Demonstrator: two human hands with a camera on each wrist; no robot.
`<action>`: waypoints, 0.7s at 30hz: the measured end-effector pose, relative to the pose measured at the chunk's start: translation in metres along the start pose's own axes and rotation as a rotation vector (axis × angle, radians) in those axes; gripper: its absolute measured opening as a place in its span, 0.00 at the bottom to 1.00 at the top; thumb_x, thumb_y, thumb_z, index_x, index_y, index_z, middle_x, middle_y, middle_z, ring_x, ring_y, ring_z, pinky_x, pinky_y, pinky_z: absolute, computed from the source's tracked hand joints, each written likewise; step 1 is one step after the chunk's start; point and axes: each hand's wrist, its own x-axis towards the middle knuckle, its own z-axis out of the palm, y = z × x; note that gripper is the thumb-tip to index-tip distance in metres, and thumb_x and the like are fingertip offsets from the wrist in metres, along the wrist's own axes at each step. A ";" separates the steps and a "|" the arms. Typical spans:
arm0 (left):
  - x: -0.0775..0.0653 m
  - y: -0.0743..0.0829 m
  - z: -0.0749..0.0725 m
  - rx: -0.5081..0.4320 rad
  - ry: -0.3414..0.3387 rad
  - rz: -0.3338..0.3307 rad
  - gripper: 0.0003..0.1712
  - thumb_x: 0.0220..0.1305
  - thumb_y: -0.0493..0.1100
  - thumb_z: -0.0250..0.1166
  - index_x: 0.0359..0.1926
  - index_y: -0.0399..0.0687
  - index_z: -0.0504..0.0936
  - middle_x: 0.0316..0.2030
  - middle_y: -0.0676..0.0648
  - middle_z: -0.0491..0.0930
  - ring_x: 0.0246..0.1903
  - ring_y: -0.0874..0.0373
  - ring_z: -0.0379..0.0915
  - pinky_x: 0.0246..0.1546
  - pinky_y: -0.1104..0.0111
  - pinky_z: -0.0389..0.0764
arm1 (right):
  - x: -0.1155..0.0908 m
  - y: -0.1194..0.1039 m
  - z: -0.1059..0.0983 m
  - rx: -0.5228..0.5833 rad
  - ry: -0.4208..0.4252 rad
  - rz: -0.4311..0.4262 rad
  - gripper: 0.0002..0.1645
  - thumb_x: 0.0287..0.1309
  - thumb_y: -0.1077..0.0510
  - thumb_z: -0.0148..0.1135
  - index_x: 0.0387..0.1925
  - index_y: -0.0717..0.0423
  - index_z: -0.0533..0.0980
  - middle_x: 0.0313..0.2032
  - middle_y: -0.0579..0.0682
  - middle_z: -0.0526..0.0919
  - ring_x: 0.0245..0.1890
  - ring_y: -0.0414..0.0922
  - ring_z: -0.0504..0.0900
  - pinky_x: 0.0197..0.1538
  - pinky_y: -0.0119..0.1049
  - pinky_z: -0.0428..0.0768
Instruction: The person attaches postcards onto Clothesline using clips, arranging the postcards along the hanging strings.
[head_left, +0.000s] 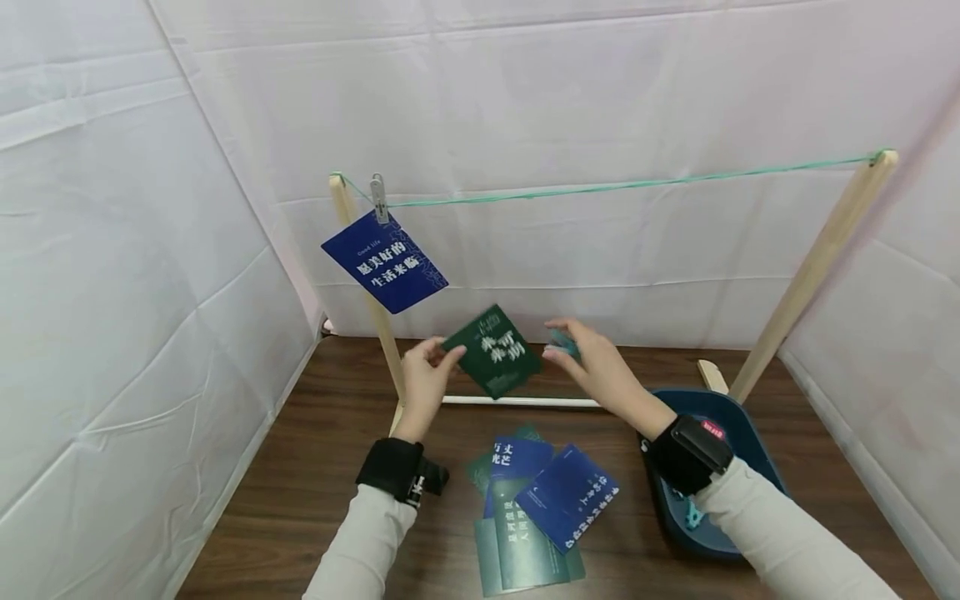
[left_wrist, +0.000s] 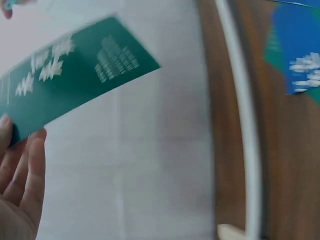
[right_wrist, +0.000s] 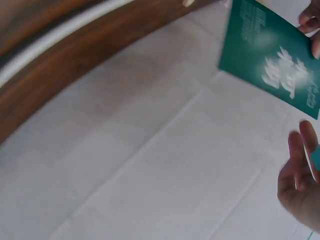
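My left hand (head_left: 426,385) pinches a dark green card (head_left: 495,353) with white lettering by its left corner, above the table. In the left wrist view the card (left_wrist: 75,75) slants up from the thumb and fingers. To the right of the card, a short gap away, my right hand (head_left: 600,367) holds a small teal clip (head_left: 564,342) between thumb and fingers. The right wrist view shows only the edge of that clip (right_wrist: 315,157). A blue card (head_left: 388,262) hangs tilted from a grey clip (head_left: 380,198) on the green string (head_left: 570,192).
Wooden posts (head_left: 813,279) hold the string at both ends, with a white bar (head_left: 525,401) low between them. Several blue and green cards (head_left: 567,497) overlap on the brown table (head_left: 300,500). A dark blue bin (head_left: 757,454) with teal clips stands under my right forearm. White cloth surrounds the table.
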 end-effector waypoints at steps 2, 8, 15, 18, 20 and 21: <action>0.009 0.011 -0.005 -0.044 0.061 0.000 0.12 0.53 0.42 0.63 0.30 0.34 0.79 0.23 0.36 0.78 0.17 0.73 0.71 0.23 0.69 0.79 | 0.014 -0.005 -0.005 0.008 0.059 -0.040 0.24 0.57 0.53 0.53 0.54 0.60 0.64 0.43 0.55 0.77 0.44 0.49 0.77 0.45 0.42 0.75; 0.029 0.058 -0.021 -0.133 0.137 -0.020 0.12 0.54 0.38 0.62 0.31 0.28 0.77 0.27 0.31 0.77 0.17 0.71 0.74 0.26 0.65 0.80 | 0.061 -0.027 -0.021 0.028 0.310 -0.126 0.22 0.50 0.59 0.61 0.47 0.62 0.69 0.38 0.58 0.70 0.41 0.51 0.68 0.46 0.40 0.65; 0.055 0.086 -0.026 -0.148 0.162 -0.015 0.12 0.56 0.38 0.60 0.28 0.28 0.75 0.28 0.30 0.77 0.27 0.44 0.78 0.26 0.69 0.80 | 0.114 -0.058 -0.042 0.049 0.447 -0.176 0.22 0.47 0.56 0.64 0.45 0.60 0.74 0.35 0.55 0.75 0.35 0.47 0.70 0.41 0.35 0.66; 0.067 0.079 -0.025 -0.145 0.172 -0.021 0.14 0.55 0.41 0.61 0.27 0.30 0.75 0.28 0.32 0.78 0.24 0.49 0.78 0.25 0.70 0.80 | 0.131 -0.067 -0.049 0.091 0.430 -0.173 0.22 0.51 0.56 0.61 0.48 0.60 0.73 0.37 0.55 0.78 0.37 0.46 0.74 0.43 0.36 0.70; 0.072 0.075 -0.023 -0.139 0.176 -0.036 0.14 0.55 0.43 0.61 0.27 0.32 0.76 0.27 0.34 0.78 0.22 0.55 0.78 0.25 0.71 0.80 | 0.141 -0.074 -0.052 0.146 0.418 -0.158 0.21 0.53 0.56 0.59 0.48 0.61 0.72 0.38 0.55 0.78 0.38 0.45 0.75 0.43 0.36 0.72; 0.074 0.071 -0.023 -0.136 0.177 -0.037 0.15 0.55 0.44 0.61 0.27 0.32 0.76 0.27 0.35 0.78 0.21 0.56 0.77 0.25 0.71 0.80 | 0.145 -0.077 -0.053 0.173 0.413 -0.154 0.20 0.54 0.57 0.59 0.48 0.61 0.72 0.38 0.55 0.78 0.39 0.45 0.75 0.43 0.36 0.73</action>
